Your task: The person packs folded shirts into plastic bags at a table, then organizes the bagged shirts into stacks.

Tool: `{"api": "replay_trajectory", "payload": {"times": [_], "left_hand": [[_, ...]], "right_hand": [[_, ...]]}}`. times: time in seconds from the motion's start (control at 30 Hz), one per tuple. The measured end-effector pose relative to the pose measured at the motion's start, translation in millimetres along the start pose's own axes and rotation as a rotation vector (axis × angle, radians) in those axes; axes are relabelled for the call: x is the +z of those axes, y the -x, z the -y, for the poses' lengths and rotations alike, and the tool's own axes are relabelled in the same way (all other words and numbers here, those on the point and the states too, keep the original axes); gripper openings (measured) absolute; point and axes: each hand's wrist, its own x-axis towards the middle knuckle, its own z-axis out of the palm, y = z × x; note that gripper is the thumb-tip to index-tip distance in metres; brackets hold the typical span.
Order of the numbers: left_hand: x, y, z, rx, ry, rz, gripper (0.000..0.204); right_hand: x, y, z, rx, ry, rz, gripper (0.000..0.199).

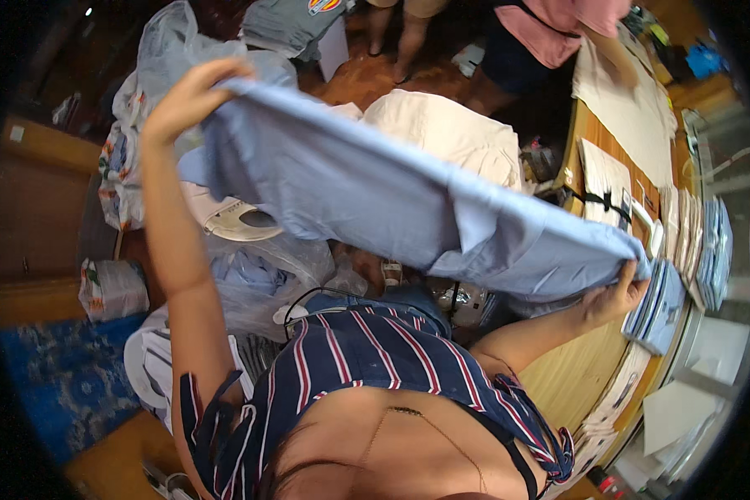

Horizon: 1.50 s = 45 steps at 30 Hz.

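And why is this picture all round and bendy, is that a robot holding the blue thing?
No robot here! It's a person with two bare hands. They wear two cameras on their head, and this picture comes from the left one, looking down. Its very wide lens bends straight edges near the rim. That's why you see the person's own striped top at the bottom.

The left hand holds one end of a light blue cloth, and the right hand holds the other, so it stretches across the picture.

On the right is a wooden table with folded blue garments and folded cream cloth on it. At the top, another person wears pink.
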Motion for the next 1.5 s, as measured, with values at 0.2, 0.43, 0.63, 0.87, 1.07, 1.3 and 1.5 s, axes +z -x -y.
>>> {"api": "replay_trajectory", "payload": {"times": [0.2,0.43,0.63,0.87,1.07,1.3,1.5], "left_hand": [[52,-119,39,0.444,0.01,-0.374,0.017],[48,99,51,-0.207,0.43,0.349,0.018],[253,319,180,-0.802,-0.007,-0.111,0.019],[303,430,212,-0.879,-0.363,0.59,0.026],[284,453,199,-0.854,-0.267,0.287,0.029],[306,475,234,-1.049,0.338,-0.31,0.041],[282,466,242,-1.23,1.493,-0.81,0.045]], "right_hand": [[56,-69,-111,0.058,0.983,0.235,0.036],[163,34,-66,-0.378,0.619,0.688,0.013],[225,356,-19,0.741,-0.229,1.928,0.036],[215,627,-134,0.18,0.581,2.175,0.052],[264,690,-175,0.656,1.21,1.64,0.094],[247,678,-153,0.368,1.005,1.965,0.059],[215,554,52,0.203,0.241,1.915,0.05]]}}
